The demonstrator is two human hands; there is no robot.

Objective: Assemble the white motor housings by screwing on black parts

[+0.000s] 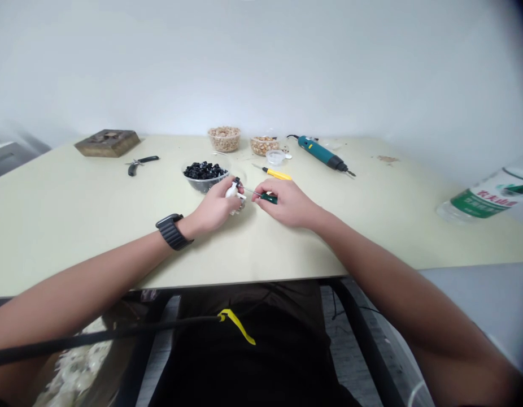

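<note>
My left hand (pixel 217 208) rests on the table with its fingers closed round a small white part (pixel 233 191) that has a black piece on top. My right hand (pixel 287 202) is closed on a green-handled screwdriver (pixel 269 198), whose thin metal shaft points left and meets the white part. Both hands lie close together at the middle of the pale table (pixel 75 220). A black watch (pixel 173 230) sits on my left wrist.
Just behind my hands stands a clear bowl of black parts (pixel 203 171), with a yellow screwdriver (pixel 277 173) and a small clear cup (pixel 275 156) beside it. Farther back are two tubs of tan pieces (pixel 224 137), a teal electric screwdriver (pixel 323 153), pliers (pixel 140 164), a brown block (pixel 107 142). A bottle (pixel 486 199) lies at right.
</note>
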